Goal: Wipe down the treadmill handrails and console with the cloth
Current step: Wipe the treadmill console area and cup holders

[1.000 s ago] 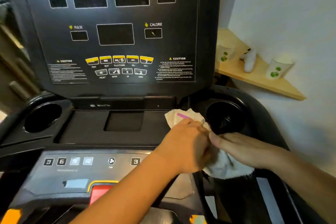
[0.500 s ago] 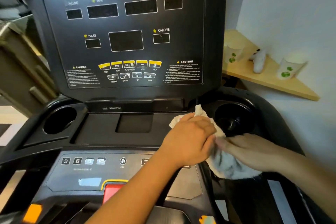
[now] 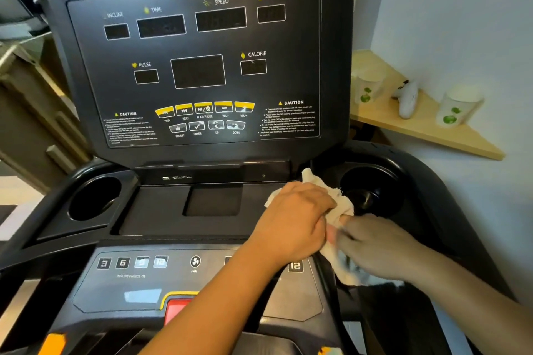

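Cloth [image 3: 341,204], white and crumpled, lies bunched between both hands in the head view, on the right side of the tray [image 3: 161,210] below the treadmill console [image 3: 288,81], just beside the right cup holder [image 3: 372,193]. The left hand [image 3: 294,222] curls over its upper part, fingers gripping it, one corner sticking up past the knuckles. The right hand [image 3: 375,242] touches the lower part; blur hides whether its fingers clutch or lie flat.

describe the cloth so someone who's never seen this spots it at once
Find the black console; below its right corner is a cup holder. Left of it, the cloth bunches under the left hand, right hand touching it: the only pale, crumpled thing there.
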